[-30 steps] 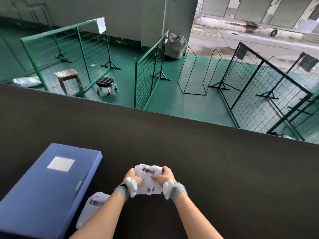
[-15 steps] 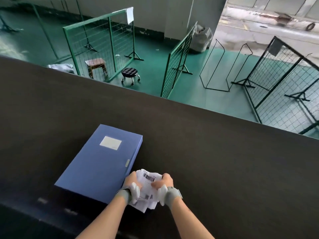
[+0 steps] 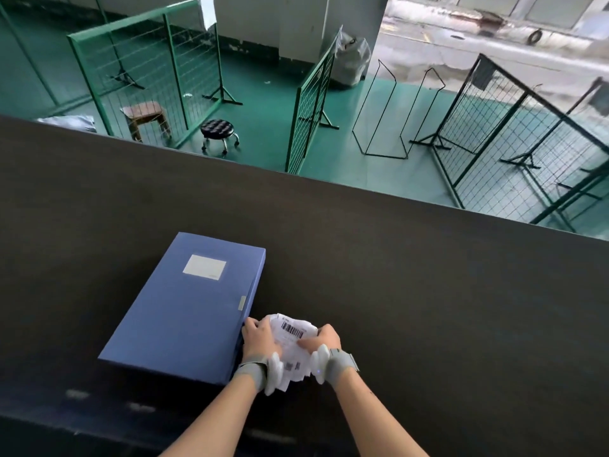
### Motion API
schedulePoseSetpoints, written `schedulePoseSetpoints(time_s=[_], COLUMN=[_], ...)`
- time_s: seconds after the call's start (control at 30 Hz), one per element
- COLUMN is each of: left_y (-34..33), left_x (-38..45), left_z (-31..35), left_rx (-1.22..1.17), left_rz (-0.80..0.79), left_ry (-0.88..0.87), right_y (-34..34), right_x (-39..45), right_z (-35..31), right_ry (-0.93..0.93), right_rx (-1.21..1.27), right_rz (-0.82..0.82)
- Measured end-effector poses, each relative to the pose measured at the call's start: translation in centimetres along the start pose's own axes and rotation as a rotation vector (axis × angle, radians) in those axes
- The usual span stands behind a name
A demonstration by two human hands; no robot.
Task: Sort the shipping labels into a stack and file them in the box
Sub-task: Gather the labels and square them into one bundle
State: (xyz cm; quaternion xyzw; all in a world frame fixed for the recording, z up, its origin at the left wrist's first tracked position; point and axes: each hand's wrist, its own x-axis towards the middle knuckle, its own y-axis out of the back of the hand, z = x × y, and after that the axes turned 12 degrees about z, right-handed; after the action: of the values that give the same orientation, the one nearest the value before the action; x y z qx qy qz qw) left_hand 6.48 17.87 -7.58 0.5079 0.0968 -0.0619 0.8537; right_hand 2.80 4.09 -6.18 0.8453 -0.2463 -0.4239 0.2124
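Gathering the shipping labels (image 3: 293, 344) between both hands, the person now has the bundle pressed right up beside the blue file box (image 3: 194, 311) — a second ago the same bundle was held well to the right of the box, with 1 stray label lying on the dark table (image 3: 428, 291) near the left forearm. That stray label no longer shows; whether it joined the bundle or simply slipped out of view, I cannot tell. The likely meaning is that stacking is nearly finished and filing comes next, yet the box lies flat with its lid shut, so it has to be opened first.

The left hand (image 3: 258, 341) clasps the bundle's side nearest the box, its fingers touching the box's right edge. The right hand (image 3: 321, 339) grips the side away from the box, thumb laid across the top sheet.

The labels look thin, white and crumpled, their edges uneven rather than squared — a barcode shows on the top sheet and smaller printed marks on the sheets poking out toward the wrists. They sit low, just beside the box's near right corner, and appear to rest on the table.
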Motion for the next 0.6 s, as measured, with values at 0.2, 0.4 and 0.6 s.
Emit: schedulePoseSetpoints(time_s=[0.2,0.4,0.6], left_y=[0.8,1.0,0.4], left_x=[0.1,0.1,0.4], left_z=[0.3,0.5,0.5], left_rx=[-0.043,0.014,0.077], left_rz=[-0.075,-0.144,-0.106], left_ry=[0.095,0.107,0.072], right_y=[0.7,0.9,-0.1], right_x=[-1.1,-1.6,-1.5], right_z=[-0.1,0.0,0.1], right_ry=[-0.026,0.005,0.048], right_rx=[0.033,0.009,-0.063], right_rz=[-0.016,-0.010,0.061])
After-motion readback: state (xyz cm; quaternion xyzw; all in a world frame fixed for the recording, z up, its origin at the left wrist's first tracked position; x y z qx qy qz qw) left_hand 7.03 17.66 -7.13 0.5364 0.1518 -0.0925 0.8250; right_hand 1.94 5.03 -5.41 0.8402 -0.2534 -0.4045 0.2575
